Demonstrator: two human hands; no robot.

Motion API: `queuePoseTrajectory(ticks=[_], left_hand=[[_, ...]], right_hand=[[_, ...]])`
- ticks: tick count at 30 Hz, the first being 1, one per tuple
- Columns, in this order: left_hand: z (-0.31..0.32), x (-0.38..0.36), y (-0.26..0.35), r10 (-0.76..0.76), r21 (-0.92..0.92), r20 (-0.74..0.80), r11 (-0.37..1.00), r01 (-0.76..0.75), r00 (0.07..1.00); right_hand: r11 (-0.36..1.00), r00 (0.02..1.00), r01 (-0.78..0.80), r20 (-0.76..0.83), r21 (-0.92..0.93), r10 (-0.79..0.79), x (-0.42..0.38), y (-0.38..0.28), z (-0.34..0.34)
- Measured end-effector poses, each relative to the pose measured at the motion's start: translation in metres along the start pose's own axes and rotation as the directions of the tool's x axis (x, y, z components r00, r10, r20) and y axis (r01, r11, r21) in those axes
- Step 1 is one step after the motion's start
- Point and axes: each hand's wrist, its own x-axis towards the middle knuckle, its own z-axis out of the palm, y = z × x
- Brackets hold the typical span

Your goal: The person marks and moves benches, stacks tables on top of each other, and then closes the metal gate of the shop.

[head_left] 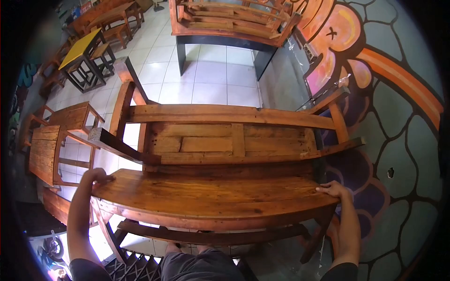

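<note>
A long varnished wooden bench (211, 194) stands upright right in front of me. At its left end my left hand (99, 176) grips the edge of the seat, fingers curled over it. My right hand (333, 189) holds the right end, with its fingers on the top surface and the thumb side at the edge. Just beyond lies an upturned wooden bench (234, 117), its underside facing up and its legs sticking out to both sides.
Further back, another upturned wooden piece (229, 21) rests on a dark-legged table (215, 41). A painted wall (393, 150) runs along the right. On the left are a yellow-topped table (80, 48) and wooden stools (70, 116). Folding metal bars (133, 268) are near my feet.
</note>
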Motion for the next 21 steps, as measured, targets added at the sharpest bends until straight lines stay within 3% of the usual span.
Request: queuePoseTrajectory(ticks=[1,2,3,4,5,6,7,8,9,10,11,13,15,16,17,18,20,21], left_hand=[[-0.012,-0.016,-0.002,0.055,-0.033,0.029,0.998,-0.054,0.998],[-0.016,-0.041,-0.005,0.09,-0.137,-0.242,0.983,-0.125,0.966],[-0.024,-0.071,-0.003,0.091,-0.214,-0.504,0.95,-0.227,0.859],[-0.028,-0.124,0.024,-0.045,-0.311,-0.72,0.913,-0.264,0.692],[-0.003,-0.142,0.034,0.062,-0.078,-0.907,0.947,-0.311,0.416],[0.019,-0.174,0.064,0.083,-0.111,-0.941,0.841,-0.53,0.328],[0.036,-0.197,0.099,0.161,-0.14,-0.91,0.749,-0.648,0.383],[0.03,-0.246,0.148,0.302,-0.067,-0.807,0.807,-0.586,0.508],[0.046,-0.236,0.17,0.401,0.105,-0.776,0.843,-0.527,0.487],[0.06,-0.224,0.185,0.284,0.041,-0.802,0.904,-0.425,0.526],[0.071,-0.208,0.192,0.216,0.004,-0.845,0.917,-0.399,0.489],[0.076,-0.195,0.195,0.223,0.083,-0.924,0.91,-0.407,0.311],[0.077,-0.199,0.197,0.208,0.046,-0.919,0.899,-0.435,0.334],[0.079,-0.198,0.195,0.207,0.039,-0.912,0.904,-0.427,0.356],[0.08,-0.198,0.193,0.207,0.036,-0.904,0.909,-0.416,0.375],[0.082,-0.201,0.193,0.208,0.02,-0.9,0.898,-0.44,0.383],[0.083,-0.207,0.191,0.204,-0.01,-0.88,0.896,-0.445,0.429],[0.087,-0.206,0.191,0.207,-0.014,-0.875,0.894,-0.448,0.439]], right_hand=[[1.0,1.0,0.001,0.013,-0.005,-0.001,0.007,-0.002,-0.005],[1.0,0.999,-0.012,0.044,-0.011,0.013,0.014,-0.004,-0.009],[1.0,0.997,-0.028,0.066,-0.014,0.029,0.018,-0.005,-0.014],[0.998,0.999,-0.033,0.032,-0.053,0.035,0.022,-0.008,-0.016],[0.998,0.999,-0.036,0.032,-0.046,0.037,0.027,-0.011,-0.023],[0.998,0.997,-0.031,0.064,-0.05,0.034,0.031,-0.013,-0.026],[0.998,0.995,-0.021,0.101,-0.057,0.027,0.033,-0.014,-0.024],[0.996,0.996,-0.01,0.092,-0.094,0.019,0.05,-0.006,-0.022],[0.995,0.995,-0.002,0.094,-0.097,0.011,0.055,-0.007,-0.02],[0.986,0.998,0.011,0.061,-0.164,-0.001,0.056,-0.008,-0.021],[0.974,1.0,0.017,0.019,-0.227,-0.013,0.054,-0.008,-0.025],[0.965,0.997,0.042,-0.052,-0.259,-0.057,0.038,-0.016,-0.031],[0.955,0.989,0.053,-0.115,-0.293,-0.09,0.009,-0.025,-0.033],[0.961,0.919,0.088,-0.35,-0.264,-0.18,-0.01,-0.032,-0.034],[0.962,0.788,0.128,-0.565,-0.239,-0.245,-0.032,-0.04,-0.032],[0.945,0.643,0.249,-0.693,-0.212,-0.325,-0.057,-0.048,-0.026],[0.791,0.366,0.611,-0.873,-0.036,-0.322,-0.104,-0.066,0.005],[0.64,0.447,0.744,-0.855,0.193,-0.262,-0.127,-0.073,0.033]])
